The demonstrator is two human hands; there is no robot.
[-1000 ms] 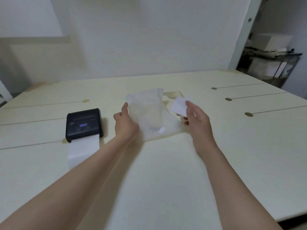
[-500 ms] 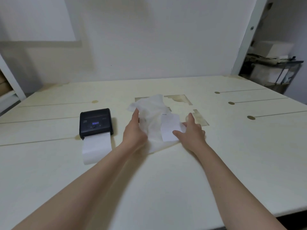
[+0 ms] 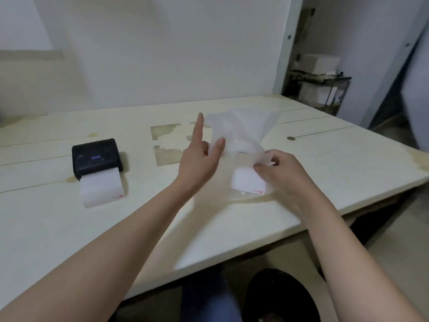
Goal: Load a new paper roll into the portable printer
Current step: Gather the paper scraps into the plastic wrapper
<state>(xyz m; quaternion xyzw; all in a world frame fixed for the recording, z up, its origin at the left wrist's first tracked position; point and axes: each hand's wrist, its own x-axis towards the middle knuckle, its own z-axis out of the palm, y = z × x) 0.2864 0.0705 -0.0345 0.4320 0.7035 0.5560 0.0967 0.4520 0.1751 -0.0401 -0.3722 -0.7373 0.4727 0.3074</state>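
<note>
While wrapper's not off yet, early stage: table (image 3: 348, 163), then printer (image 3: 96, 156) at left, closed, old strip hanging out. Plastic bag (image 3: 243, 131) pinched by left hand (image 3: 199, 163); right hand (image 3: 281, 173) grasping new paper roll (image 3: 247, 187) inside. Unbagging, opening, loading left.

Matt black plastic printer (image 3: 96, 157), translucent crinkly plastic bag (image 3: 241, 131), pale wood table (image 3: 336, 163).

my right hand (image 3: 282, 173) covers the upper right of the white paper (image 3: 247, 185) and hides my fingertips. the red print on the printer (image 3: 96, 156) strip (image 3: 101, 188) is too small to read. motion blur smears the plastic bag (image 3: 241, 131). my forearms run off the bottom edge.
</note>
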